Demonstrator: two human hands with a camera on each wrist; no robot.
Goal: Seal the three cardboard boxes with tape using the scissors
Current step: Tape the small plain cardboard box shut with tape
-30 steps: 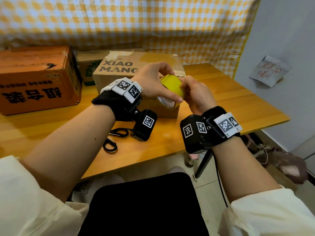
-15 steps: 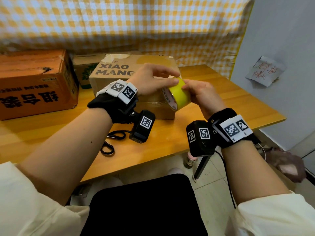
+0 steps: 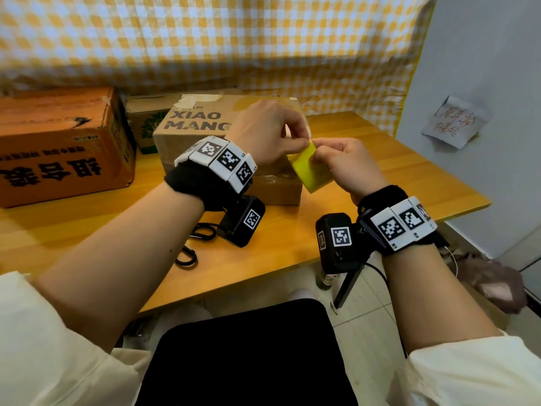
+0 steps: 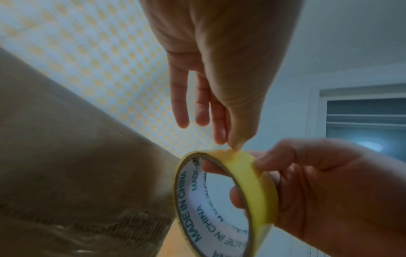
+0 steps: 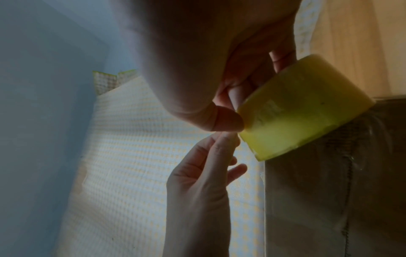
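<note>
On top of the long wooden table (image 3: 292, 247) sit three cardboard boxes near the yellow-and-white checked cloth (image 3: 205, 39) at the back. At the far left is the big orange cardboard box with dark letters (image 3: 58, 148). Next to it, in the middle, is the brown cardboard box with the words XIAO MANG (image 3: 199, 124) on its side, and shiny clear tape runs across its front. Behind and between those two peeks a smaller brown box with a green picture (image 3: 147, 124). Both hands are up in front of the brown box. The right hand (image 3: 348, 168) grips the round roll of yellow tape (image 4: 259, 194), with fingers poked through the white ring inside and the thumb on the outer band. The left hand (image 3: 263, 133) pinches at the top edge of the roll with thumb and first finger, while its other fingers hang loose and straight. Whether it has hold of the loose end of the tape, I cannot tell. Black-handled scissors (image 3: 190, 247) lie flat on the table near the front edge, under the left wrist, and no hand touches them.
</note>
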